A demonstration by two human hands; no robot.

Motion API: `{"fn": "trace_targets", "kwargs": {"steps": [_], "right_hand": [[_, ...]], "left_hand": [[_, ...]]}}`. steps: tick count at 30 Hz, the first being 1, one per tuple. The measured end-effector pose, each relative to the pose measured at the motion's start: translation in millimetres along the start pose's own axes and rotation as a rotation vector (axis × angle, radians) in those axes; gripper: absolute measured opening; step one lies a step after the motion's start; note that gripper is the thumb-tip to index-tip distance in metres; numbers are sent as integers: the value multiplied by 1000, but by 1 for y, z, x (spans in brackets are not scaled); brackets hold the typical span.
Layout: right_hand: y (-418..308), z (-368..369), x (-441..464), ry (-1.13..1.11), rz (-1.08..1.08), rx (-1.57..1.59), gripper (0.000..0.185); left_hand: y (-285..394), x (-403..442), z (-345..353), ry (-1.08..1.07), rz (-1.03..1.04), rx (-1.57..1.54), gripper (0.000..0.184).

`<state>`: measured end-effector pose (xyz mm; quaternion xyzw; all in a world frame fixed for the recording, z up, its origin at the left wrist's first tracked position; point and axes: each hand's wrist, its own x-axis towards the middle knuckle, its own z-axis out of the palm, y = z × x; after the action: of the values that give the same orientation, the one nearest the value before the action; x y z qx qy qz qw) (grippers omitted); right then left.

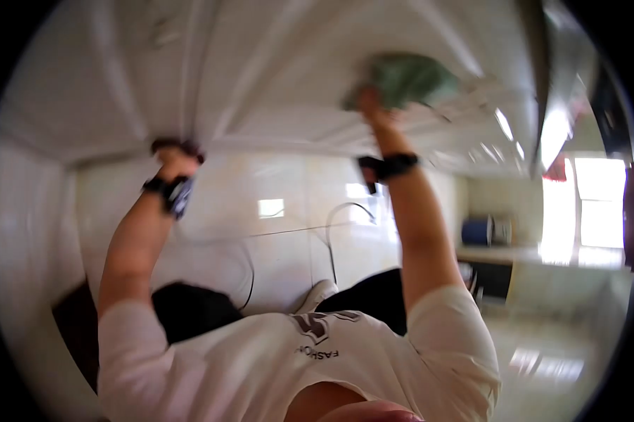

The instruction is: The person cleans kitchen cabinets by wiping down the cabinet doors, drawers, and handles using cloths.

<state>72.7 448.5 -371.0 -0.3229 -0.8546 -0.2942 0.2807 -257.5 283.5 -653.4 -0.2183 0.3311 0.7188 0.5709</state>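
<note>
My right hand (377, 112) is closed on a green cloth (417, 76), which lies against a pale, ridged surface (282, 77) in the upper part of the head view. Motion smears both the cloth and the fingers. Lower on the left, my left hand (179, 164) is at the near edge of that same surface, its fingers curled around a small dark reddish thing too blurred to name. Dark bands circle both wrists.
Shiny pale floor tiles (282, 246) lie below, with a thin dark cable (329, 239) curving across them. At the right, a blue cylindrical object (476, 231) stands on a ledge near a bright window (601, 200). A white shoe (318, 295) shows beneath me.
</note>
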Motion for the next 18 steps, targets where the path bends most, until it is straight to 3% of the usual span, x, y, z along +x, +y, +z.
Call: {"fn": "trace_targets", "kwargs": {"steps": [4,5,6,9,10,12,13,15,16,17,18], "right_hand": [[-33,4,-1,147,136,168,50],[-34,5,-3,214,157,167,51],[-39,4,-4,279,166,164,52],[-49,-23,3,227,270,304,50],[-51,-29,6,244,276,292,50],[-44,-29,1,371,307,445,53],[-34,-34,-3,265,266,449,57],[-19,-47,-1,309,309,507,55],[-11,-54,1,349,346,575,55],[1,-63,0,313,212,507,53],[19,-68,-5,306,220,496,53]], "left_hand": [[-7,-85,51,-26,-96,182,31],[-4,-58,16,-565,-331,49,43],[-7,-88,40,-427,-373,188,49],[-17,-203,123,-641,-373,173,43],[-15,-218,134,-839,229,839,36],[-21,-237,153,-972,897,1467,30],[-21,-248,159,-926,1034,1427,18],[-17,-281,180,-801,1555,1747,16],[-16,-286,185,-816,1547,1750,16],[-16,-287,189,-746,1687,1912,17],[-16,-285,191,-663,1828,2067,17]]}}
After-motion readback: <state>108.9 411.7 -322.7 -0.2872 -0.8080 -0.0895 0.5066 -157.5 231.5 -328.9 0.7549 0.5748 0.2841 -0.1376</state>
